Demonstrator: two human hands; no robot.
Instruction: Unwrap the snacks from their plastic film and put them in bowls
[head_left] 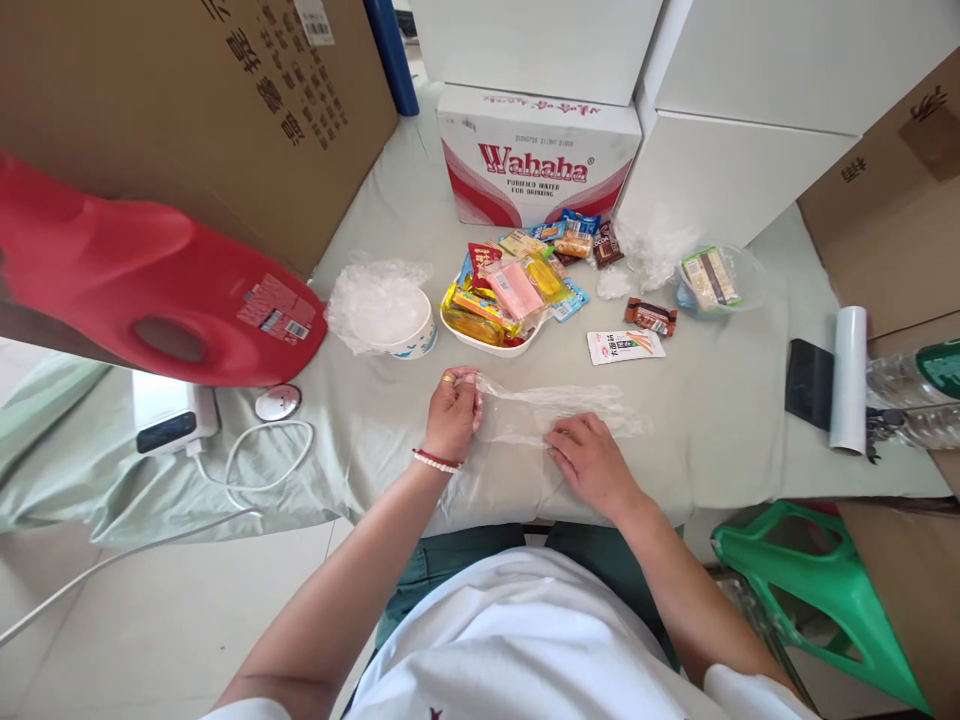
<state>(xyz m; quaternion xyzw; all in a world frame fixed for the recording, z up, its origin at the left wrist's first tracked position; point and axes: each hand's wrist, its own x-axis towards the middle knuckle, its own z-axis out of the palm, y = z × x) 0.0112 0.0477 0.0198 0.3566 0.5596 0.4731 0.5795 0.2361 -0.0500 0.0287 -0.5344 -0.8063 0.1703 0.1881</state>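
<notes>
A clear plastic bag (517, 410) lies stretched across the cloth in front of me. Closed fingers of my left hand (452, 412) pinch its left end. My right hand (591, 462) rests on the lower edge of the bag, fingers bent; whether they grip the film I cannot make out. Just beyond the hands stands a white tray (491, 349) heaped with packaged snacks (514, 290). Left of it is a paper bowl (420, 342) with crumpled clear plastic (375, 290) over it. A white snack packet (626, 346) and a brown-wrapped bar (651, 317) lie beyond my right hand.
A Wahaha carton (540, 165) stands at the back. To the left are a red jug (157, 280) and a white power bank (172, 410) with a cable. On the right are a clear bowl (742, 285) with a packet in it, a white roll (849, 380) and plastic bottles (922, 380).
</notes>
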